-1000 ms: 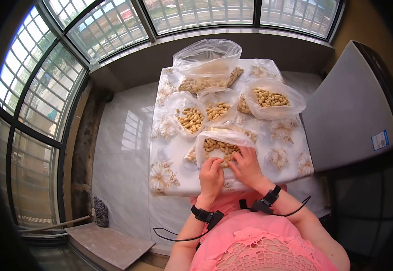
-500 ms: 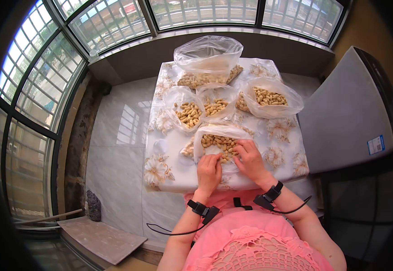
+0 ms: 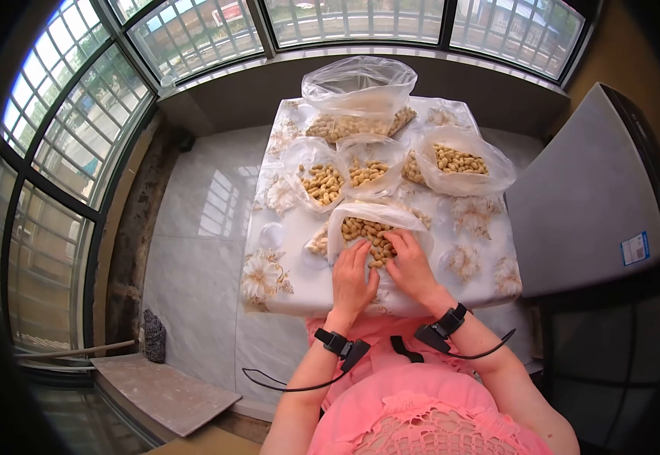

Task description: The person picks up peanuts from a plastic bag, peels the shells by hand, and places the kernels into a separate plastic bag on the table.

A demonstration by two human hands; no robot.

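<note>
A clear plastic bag of peanuts [image 3: 366, 224] lies open at the near edge of a small table [image 3: 284, 280] with a white flowered cloth. My left hand [image 3: 351, 277] rests on the bag's near left side, fingers spread onto the peanuts. At the bag's right side my right hand [image 3: 411, 265] has its fingertips among the peanuts. Both wrists wear black bands with cables. Whether either hand pinches a peanut is hidden by the fingers.
Farther back on the table stand more open peanut bags: one left [image 3: 319, 180], one middle [image 3: 368, 171], one right [image 3: 460, 162], and a large tall bag [image 3: 356, 98] at the back. A grey appliance [image 3: 595, 189] stands right. Windows curve around the back and left.
Both hands slid a little farther forward onto the near bag, and my left hand's fingers spread out over the peanuts. The view shifted slightly.
</note>
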